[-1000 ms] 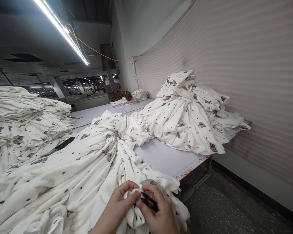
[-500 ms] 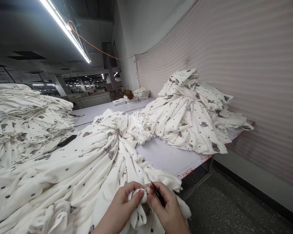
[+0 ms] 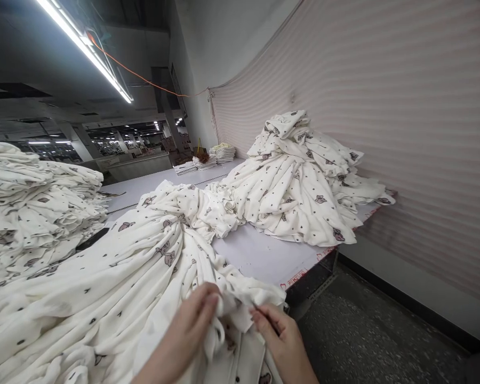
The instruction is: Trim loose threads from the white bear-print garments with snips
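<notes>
White printed cloth (image 3: 172,288) with small dark marks and animal figures lies gathered in long folds before me. My left hand (image 3: 194,320), smeared a little by motion, pinches an edge of it between thumb and fingers. To its right, my right hand (image 3: 278,333) is closed around small dark thread snips (image 3: 269,320), mostly hidden by the fingers, with the tip pointing up and left. The right thumb and fingertips also touch the cloth's edge. Between both hands a short stretch of white fabric is spread out; its underside hangs down below them.
A tall heap of the same cloth (image 3: 292,186) lies on the pale table (image 3: 260,250) at the right. Another stack (image 3: 36,213) rises at the left. Folded pieces (image 3: 223,153) sit at the far end. A pink-striped sheet (image 3: 384,106) covers the right wall.
My hands have moved apart, the left one leftward and up, opening out the cloth between them. The view has turned slightly to the right.
</notes>
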A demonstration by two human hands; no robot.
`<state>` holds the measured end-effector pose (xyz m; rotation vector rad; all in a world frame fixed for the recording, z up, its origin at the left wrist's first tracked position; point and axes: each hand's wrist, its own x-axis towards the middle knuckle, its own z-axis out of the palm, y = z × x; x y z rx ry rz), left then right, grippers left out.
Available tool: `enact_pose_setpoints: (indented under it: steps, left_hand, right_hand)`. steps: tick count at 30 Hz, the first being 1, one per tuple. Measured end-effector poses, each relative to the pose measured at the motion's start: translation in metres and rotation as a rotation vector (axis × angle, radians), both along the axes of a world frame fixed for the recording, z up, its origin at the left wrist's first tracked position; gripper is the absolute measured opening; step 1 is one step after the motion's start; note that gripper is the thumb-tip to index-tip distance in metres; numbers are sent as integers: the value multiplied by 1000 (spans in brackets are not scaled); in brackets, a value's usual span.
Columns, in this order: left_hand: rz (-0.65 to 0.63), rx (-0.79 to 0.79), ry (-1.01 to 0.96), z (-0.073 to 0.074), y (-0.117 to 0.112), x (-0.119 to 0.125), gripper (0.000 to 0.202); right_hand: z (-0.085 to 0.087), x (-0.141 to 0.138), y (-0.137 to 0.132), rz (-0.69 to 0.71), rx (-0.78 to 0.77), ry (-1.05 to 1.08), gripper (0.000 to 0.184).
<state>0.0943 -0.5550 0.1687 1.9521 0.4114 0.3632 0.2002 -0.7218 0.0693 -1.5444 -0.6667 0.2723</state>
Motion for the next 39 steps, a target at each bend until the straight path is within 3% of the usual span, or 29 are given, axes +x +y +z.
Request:
enact_pose_setpoints:
  steps: [3,5,7,10,12,14,17,22,24,27,29,31,34,35,39]
  left_hand:
    - [149,-398,-252,23,39,-1,27]
    - [109,-463,-274,33,58,5,31]
    - [71,-407,-194,30,60,16,30]
    - [-30,-130,14,3,28,40,23]
    - [-204,350,176,-19,-2,55,31]
    - [-285,539,224,-35,-24,64,29]
    - [-281,575,214,-42,-33,66,15]
    - [-150,573,56,-31,-17,39,8]
    - [-150,416,1,-28,-10,25,15]
    - [-199,59,-111,-27,0,6,19]
    - [-171,-49,-205,-25,7,-3,18]
    - [-102,-3,-226,-20,11,-11,12]
    - [-63,187,-129,-5,11,-19,13]
    - [-65,256,-102,0,10,-21,15]
    - [-65,488,-59,15,13,-32,17]
  right_hand:
    - [-24,15,-9,-245,-130,65,29]
    - [-40,25,-10,-311,-196,122,32]
    - [-49,32,-5,-286,-202,159,33]
    - [-45,31,3,-223,-156,157,24]
    - [-35,23,6,-181,-104,154,25]
    - [-25,13,4,-121,-21,158,25]
    - [-21,3,-4,-110,96,171,25]
    - [-39,2,-14,-389,16,63,31]
    - [-42,1,-13,-367,-58,-47,47]
    - [-38,-7,-9,-244,-143,-170,67]
    - [-31,-13,-7,-172,-167,-188,78]
    - [-23,-18,-6,-105,-151,-194,69]
    - [-12,-20,-5,-40,-83,-222,20]
    - [-9,-20,-5,-37,-59,-228,12]
    - [-7,-26,-2,8,33,-239,20]
